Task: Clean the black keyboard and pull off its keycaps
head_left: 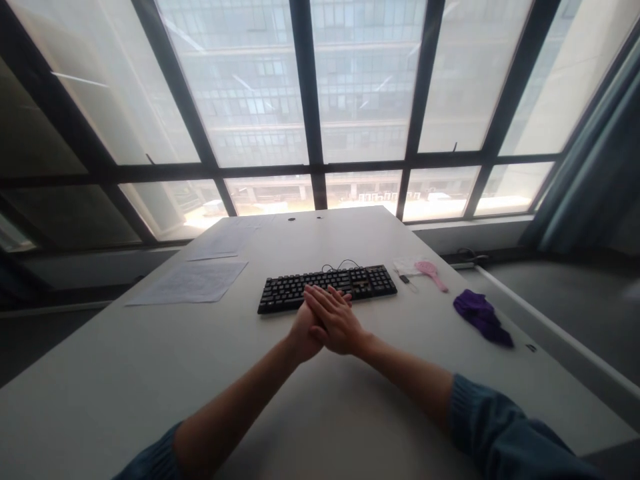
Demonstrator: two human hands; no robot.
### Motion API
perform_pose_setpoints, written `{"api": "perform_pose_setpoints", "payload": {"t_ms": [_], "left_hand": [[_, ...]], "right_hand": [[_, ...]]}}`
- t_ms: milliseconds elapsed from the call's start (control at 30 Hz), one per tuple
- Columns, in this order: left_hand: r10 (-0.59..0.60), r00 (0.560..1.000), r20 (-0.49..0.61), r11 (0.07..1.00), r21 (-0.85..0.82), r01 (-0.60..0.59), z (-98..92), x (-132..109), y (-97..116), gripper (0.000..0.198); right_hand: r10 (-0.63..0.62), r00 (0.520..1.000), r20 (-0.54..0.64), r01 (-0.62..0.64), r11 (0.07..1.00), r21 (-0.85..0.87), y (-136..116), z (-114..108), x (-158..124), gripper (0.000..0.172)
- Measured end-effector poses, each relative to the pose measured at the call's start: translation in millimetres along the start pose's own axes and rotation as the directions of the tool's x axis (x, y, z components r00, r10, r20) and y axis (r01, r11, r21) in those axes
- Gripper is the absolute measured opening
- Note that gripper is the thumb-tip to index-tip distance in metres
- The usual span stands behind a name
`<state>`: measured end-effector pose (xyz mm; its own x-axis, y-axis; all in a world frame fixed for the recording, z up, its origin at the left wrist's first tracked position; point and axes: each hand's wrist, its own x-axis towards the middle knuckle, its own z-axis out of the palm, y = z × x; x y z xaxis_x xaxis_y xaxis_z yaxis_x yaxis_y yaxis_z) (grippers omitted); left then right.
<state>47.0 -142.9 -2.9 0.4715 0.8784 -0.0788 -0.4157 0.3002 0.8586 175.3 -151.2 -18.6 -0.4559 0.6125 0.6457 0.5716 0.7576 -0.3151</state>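
My right hand [340, 325] lies across my left hand [301, 333], its fingers stretched out together. Beneath it, most of the left hand is covered. A few left fingertips show past the right fingers and look straight. No object can be seen in either hand. The two hands meet just in front of a black keyboard [280, 292], and the fingertips overlap its near edge in view. Whether they touch the keys I cannot tell.
Paper sheets [193, 283] lie left on the white table [120, 373]. To the right are a pink hairbrush [431, 272], a small black object with a cord [403, 279], a purple cloth [481, 316] and a tiny dark item [531, 347] near the edge. Windows stand beyond.
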Motion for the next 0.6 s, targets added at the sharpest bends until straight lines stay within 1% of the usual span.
{"api": "perform_pose_setpoints", "payload": {"t_ms": [33, 67, 100, 133, 167, 200, 233, 267, 300, 333, 367, 400, 433, 467, 500, 533, 567, 600], "left_hand": [[-0.003, 1.000, 0.019, 1.000, 0.000, 0.003, 6.9, -4, 3, 0.066], [0.057, 0.998, 0.011, 0.998, 0.031, -0.058, 11.1, -8, 8, 0.067], [0.145, 0.989, 0.006, 0.985, 0.095, -0.145, 13.2, -12, 13, 0.066], [0.240, 0.971, 0.016, 0.947, 0.215, -0.238, 13.9, -17, 17, 0.064], [0.317, 0.947, 0.051, 0.869, 0.384, -0.312, 13.5, -21, 19, 0.058], [0.336, 0.934, 0.124, 0.754, 0.559, -0.345, 12.3, -25, 19, 0.051], [0.337, 0.925, 0.176, 0.626, 0.691, -0.360, 10.4, -29, 16, 0.047], [0.322, 0.923, 0.209, 0.522, 0.774, -0.358, 7.9, -33, 11, 0.047], [0.302, 0.927, 0.221, 0.453, 0.823, -0.344, 4.7, -35, 4, 0.048], [0.280, 0.934, 0.223, 0.398, 0.858, -0.324, 0.9, -37, -3, 0.049], [0.267, 0.935, 0.233, 0.356, 0.878, -0.320, -3.4, -38, -10, 0.048], [0.265, 0.937, 0.227, 0.340, 0.888, -0.311, -7.8, -38, -16, 0.044], [0.259, 0.942, 0.215, 0.341, 0.892, -0.297, -12.0, -38, -22, 0.039], [0.237, 0.945, 0.226, 0.343, 0.891, -0.299, -15.7, -36, -27, 0.038], [0.210, 0.940, 0.270, 0.342, 0.880, -0.329, -18.6, -35, -32, 0.042], [0.175, 0.928, 0.330, 0.333, 0.867, -0.371, -20.6, -33, -36, 0.048], [0.124, 0.917, 0.379, 0.305, 0.865, -0.399, -21.7, -31, -40, 0.055], [0.095, 0.907, 0.410, 0.266, 0.868, -0.420, -22.0, -30, -43, 0.058]], "right_hand": [[0.106, 0.994, -0.024, -0.107, 0.994, -0.018, 1, 2, 2, 0.062], [0.255, 0.963, -0.091, -0.259, 0.966, -0.029, 3, 1, 4, 0.056], [0.384, 0.907, -0.172, -0.394, 0.919, -0.025, 6, -3, 3, 0.054], [0.442, 0.869, -0.221, -0.457, 0.889, -0.019, 7, -9, 1, 0.053], [0.434, 0.870, -0.235, -0.451, 0.892, -0.024, 5, -18, -4, 0.053], [0.374, 0.902, -0.214, -0.391, 0.919, -0.041, 0, -30, -12, 0.051], [0.299, 0.938, -0.174, -0.313, 0.948, -0.060, -7, -44, -22, 0.048], [0.254, 0.954, -0.157, -0.268, 0.961, -0.075, -14, -62, -34, 0.045], [0.260, 0.949, -0.180, -0.277, 0.957, -0.082, -20, -82, -50, 0.044], [0.294, 0.930, -0.222, -0.318, 0.945, -0.079, -25, -106, -70, 0.043], [0.341, 0.896, -0.284, -0.373, 0.925, -0.067, -26, -133, -94, 0.041], [0.401, 0.830, -0.387, -0.454, 0.889, -0.054, -24, -161, -123, 0.039], [0.450, 0.727, -0.518, -0.549, 0.834, -0.046, -20, -190, -157, 0.037], [0.484, 0.571, -0.663, -0.658, 0.753, -0.018, -16, -219, -196, 0.037], [0.463, 0.357, -0.811, -0.757, 0.653, 0.039, -12, -244, -240, 0.038], [0.412, 0.105, -0.905, -0.839, 0.526, 0.142, -11, -264, -285, 0.041], [0.355, -0.138, -0.925, -0.884, 0.377, 0.276, -13, -279, -330, 0.043], [0.322, -0.262, -0.910, -0.893, 0.277, 0.356, -17, -286, -373, 0.047]]}}
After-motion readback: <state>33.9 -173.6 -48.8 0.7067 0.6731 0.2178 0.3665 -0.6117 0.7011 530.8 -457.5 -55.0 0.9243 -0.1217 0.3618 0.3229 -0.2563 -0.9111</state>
